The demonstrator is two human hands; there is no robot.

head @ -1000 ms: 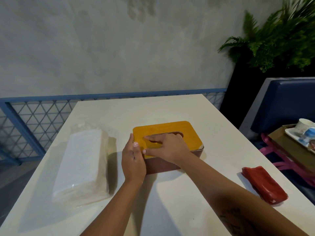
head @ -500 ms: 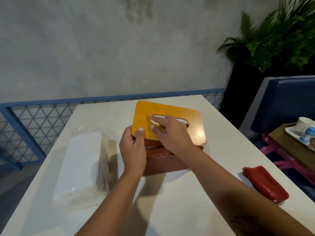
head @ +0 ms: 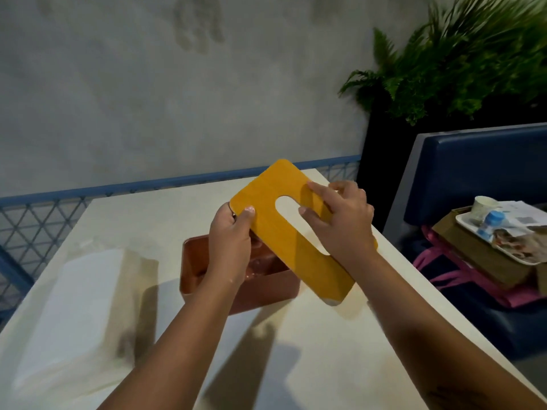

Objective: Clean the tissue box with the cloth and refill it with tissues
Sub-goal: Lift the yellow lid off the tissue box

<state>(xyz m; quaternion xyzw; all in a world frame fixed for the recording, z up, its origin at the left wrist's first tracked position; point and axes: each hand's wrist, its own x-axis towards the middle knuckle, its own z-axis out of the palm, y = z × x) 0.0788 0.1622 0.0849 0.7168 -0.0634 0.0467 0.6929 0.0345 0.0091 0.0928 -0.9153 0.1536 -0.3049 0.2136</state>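
Observation:
The yellow wooden lid of the tissue box, with its oval slot, is lifted clear and tilted in the air. My left hand grips its left edge, thumb on top. My right hand holds it through the slot, with fingers on its face. Below the lid stands the open reddish-brown tissue box on the white table; its inside is partly hidden by my left wrist. A wrapped pack of white tissues lies to the left of the box. The red cloth is out of view.
A blue mesh railing runs behind the table. To the right are a blue padded seat, a tray with a cup and papers on a brown box, and a green plant.
Both hands have lifted the lid off the box, raised it and turned it to the right. The view has swung, and the red cloth has left the frame.

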